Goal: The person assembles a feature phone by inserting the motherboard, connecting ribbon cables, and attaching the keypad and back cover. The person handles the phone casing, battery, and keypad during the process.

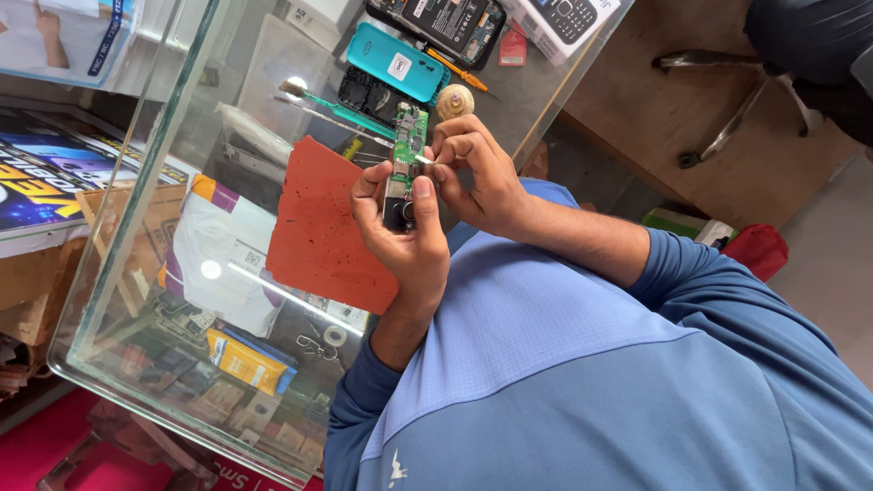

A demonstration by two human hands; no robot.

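My left hand [405,232] grips the lower end of a narrow green phone circuit board [408,141], holding it upright above the glass counter. My right hand [477,173] pinches a thin metal tool, likely tweezers [424,160], whose tip touches the board's right edge near its middle. Both hands are close together over the edge of a red work mat [318,227].
On the glass counter [118,236] lie a teal phone back cover [397,62], a black phone frame [371,95], a green-handled brush [332,107], an orange screwdriver [459,71], a tan round spool [455,100] and a dark opened phone [446,23]. Boxes show under the glass. A chair base [727,100] stands right.
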